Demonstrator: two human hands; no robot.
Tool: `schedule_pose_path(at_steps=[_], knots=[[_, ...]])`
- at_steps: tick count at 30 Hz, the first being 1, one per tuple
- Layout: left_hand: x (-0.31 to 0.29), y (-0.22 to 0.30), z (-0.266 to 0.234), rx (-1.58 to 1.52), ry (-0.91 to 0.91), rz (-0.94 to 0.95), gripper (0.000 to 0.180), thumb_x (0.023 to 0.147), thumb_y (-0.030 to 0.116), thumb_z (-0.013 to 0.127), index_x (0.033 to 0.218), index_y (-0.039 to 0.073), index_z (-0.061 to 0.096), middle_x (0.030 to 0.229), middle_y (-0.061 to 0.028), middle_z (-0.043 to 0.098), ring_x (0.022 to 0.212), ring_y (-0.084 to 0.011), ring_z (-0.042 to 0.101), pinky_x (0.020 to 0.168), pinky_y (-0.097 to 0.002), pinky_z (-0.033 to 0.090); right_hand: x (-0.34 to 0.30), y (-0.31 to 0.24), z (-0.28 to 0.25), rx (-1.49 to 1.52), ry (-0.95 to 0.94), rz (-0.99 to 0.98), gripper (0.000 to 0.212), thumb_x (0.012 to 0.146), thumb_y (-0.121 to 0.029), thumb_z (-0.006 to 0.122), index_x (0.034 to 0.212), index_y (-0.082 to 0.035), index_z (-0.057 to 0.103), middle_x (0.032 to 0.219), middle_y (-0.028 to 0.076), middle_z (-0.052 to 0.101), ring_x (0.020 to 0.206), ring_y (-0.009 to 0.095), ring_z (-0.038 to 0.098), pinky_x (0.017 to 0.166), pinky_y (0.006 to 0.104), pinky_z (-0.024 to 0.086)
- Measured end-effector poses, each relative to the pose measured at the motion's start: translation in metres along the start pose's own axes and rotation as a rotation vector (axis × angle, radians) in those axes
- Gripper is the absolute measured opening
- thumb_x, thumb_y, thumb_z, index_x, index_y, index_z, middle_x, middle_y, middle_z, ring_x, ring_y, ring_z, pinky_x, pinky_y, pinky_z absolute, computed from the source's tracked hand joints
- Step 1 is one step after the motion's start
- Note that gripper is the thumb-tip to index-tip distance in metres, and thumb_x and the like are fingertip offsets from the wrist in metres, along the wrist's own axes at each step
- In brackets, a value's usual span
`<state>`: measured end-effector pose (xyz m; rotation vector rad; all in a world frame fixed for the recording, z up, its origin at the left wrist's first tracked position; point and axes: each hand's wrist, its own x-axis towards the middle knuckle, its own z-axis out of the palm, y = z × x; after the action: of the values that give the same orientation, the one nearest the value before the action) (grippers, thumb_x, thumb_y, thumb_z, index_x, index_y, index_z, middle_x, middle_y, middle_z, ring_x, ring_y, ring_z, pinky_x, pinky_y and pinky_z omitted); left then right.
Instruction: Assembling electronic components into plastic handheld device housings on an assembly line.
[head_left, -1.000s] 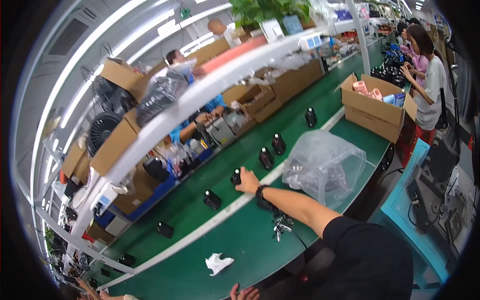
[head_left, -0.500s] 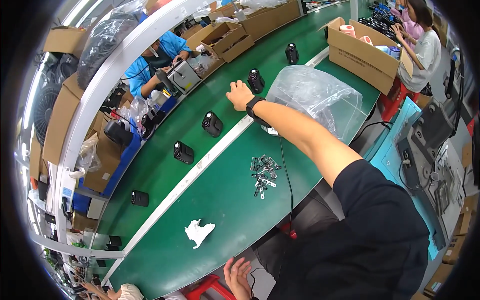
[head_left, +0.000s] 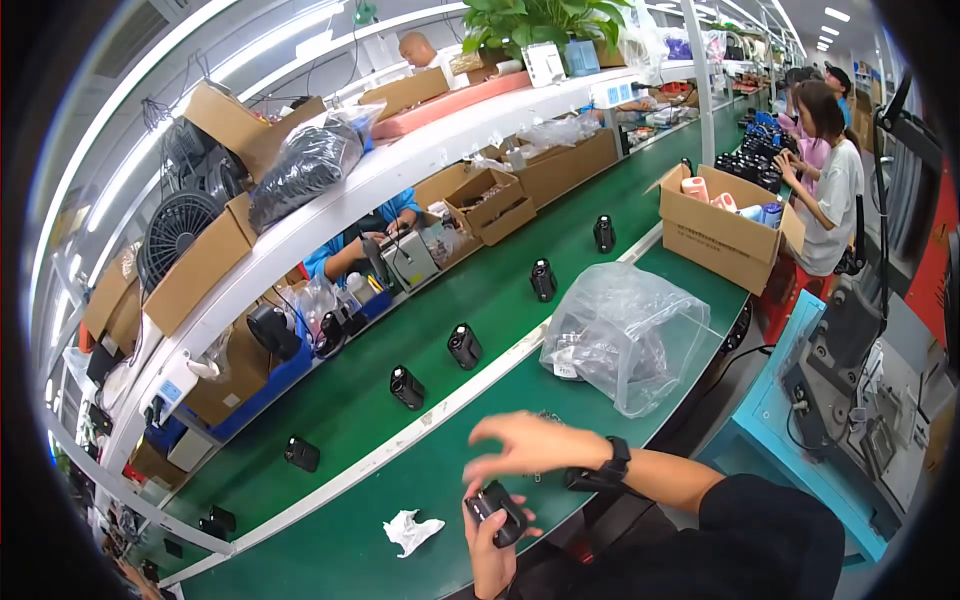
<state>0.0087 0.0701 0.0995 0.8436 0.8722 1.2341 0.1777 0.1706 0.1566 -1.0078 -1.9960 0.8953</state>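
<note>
Here, the left hand gripped a small black device, fingers clamped around it; the right hand hovered just above, fingers spread apart.

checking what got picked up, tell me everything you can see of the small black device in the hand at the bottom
The small black device is a compact, rounded block, dark all over with a dull plastic look and a paler face toward the camera; finer parts are too small to tell. The left hand grips it from below, fingers wrapped round its sides, holding it above the near edge of the green belt. The right hand hovers spread open just above it, not clearly touching. It looks like the same kind as the black units spaced along the belt.
</note>
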Motion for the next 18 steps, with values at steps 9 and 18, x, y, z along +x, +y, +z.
schedule_pose_path(at_steps=[9,18], knots=[[-0.025,-0.033,-0.039,-0.22,0.185,-0.147,0.048,0.094,0.036,0.054,0.132,0.008,0.043,0.099,-0.0196,0.064,0.08,-0.0328,0.066,0.067,-0.0436,0.057,-0.056,0.134,0.007,-0.492,0.125,0.189,0.031,0.085,-0.028,0.07,0.09,0.001,0.062,0.09,0.02,0.063,0.084,0.04,0.064,0.073,0.0486,0.052],[-0.033,-0.037,-0.024,-0.195,0.178,-0.149,0.045,0.094,0.038,0.055,0.123,0.005,0.05,0.099,-0.0199,0.065,0.078,-0.0352,0.066,0.072,-0.047,0.054,-0.06,0.146,-0.005,-0.148,0.178,0.119,0.016,0.087,-0.011,0.065,0.089,0.003,0.058,0.082,0.02,0.067,0.068,0.032,0.066,0.063,0.0393,0.055]])
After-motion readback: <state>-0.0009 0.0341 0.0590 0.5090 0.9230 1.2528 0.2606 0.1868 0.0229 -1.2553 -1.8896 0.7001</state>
